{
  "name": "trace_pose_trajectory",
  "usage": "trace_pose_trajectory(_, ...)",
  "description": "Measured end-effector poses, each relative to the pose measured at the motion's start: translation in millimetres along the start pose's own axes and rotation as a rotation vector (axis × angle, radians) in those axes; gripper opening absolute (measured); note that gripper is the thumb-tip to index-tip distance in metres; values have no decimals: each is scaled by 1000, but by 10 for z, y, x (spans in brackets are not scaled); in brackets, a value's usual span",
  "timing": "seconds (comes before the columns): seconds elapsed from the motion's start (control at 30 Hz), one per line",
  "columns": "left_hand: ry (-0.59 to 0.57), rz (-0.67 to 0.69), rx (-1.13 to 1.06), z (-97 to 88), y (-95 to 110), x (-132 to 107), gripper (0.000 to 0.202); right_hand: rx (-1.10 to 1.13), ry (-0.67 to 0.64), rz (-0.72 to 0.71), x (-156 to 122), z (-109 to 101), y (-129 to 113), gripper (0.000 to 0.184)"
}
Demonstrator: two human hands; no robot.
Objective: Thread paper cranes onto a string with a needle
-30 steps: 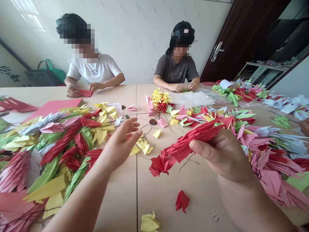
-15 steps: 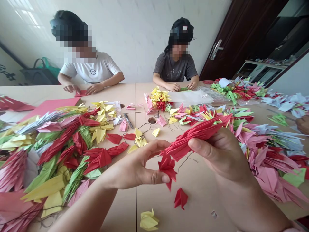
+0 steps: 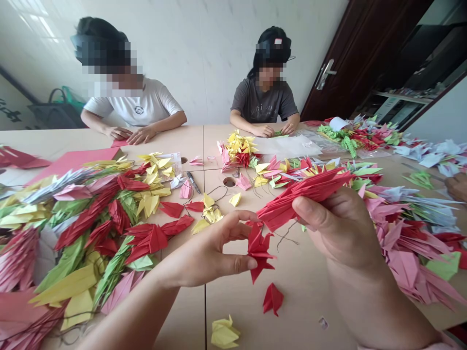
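Note:
My right hand (image 3: 339,228) grips a thick stack of folded red paper pieces (image 3: 302,197) between thumb and fingers, tilted up to the right. Just below the stack's left end, my left hand (image 3: 219,253) holds a small red origami piece (image 3: 260,253) with pointed tips, its thumb in front and its fingers behind. Part of that piece is hidden by the fingers. On the table beneath lie a single red folded piece (image 3: 273,299) and a yellow folded piece (image 3: 225,332). Dark thread (image 3: 286,236) shows behind the stack.
Heaps of coloured folded paper lie on the left (image 3: 83,209) and right (image 3: 412,243) of the table (image 3: 189,311). A pen (image 3: 193,182) lies near a round hole (image 3: 229,182). Two people sit opposite, handling paper; another hand (image 3: 456,184) shows at the right edge.
My left hand and its small red piece have shifted slightly right, showing more of the piece. The stack in my right hand has moved a little right, its left end apart from the small piece.

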State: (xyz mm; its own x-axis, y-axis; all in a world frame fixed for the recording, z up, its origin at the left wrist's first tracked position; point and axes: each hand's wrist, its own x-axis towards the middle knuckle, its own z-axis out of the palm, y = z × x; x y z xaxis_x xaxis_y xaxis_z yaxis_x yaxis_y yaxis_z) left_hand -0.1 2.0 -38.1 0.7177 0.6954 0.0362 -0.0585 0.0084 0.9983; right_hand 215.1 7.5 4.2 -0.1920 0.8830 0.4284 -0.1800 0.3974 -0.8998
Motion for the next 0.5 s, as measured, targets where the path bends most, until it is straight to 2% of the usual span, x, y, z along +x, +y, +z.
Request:
trace_pose_trajectory(0.1,70,27,72,23,0,0,39,2,-7,4,2,7,-4,12)
trace_pose_trajectory(0.23,103,-4,28,11,16,-14,18,-32,12,-18,-1,-19,-8,15)
trace_pose_trajectory(0.4,169,-16,-45,-16,71,-29,17,-113,91,-28,-7,-65,-5,13)
trace_pose_trajectory(0.5,204,-9,-102,-7,98,-31,15,-154,66,-19,0,-57,-28,15)
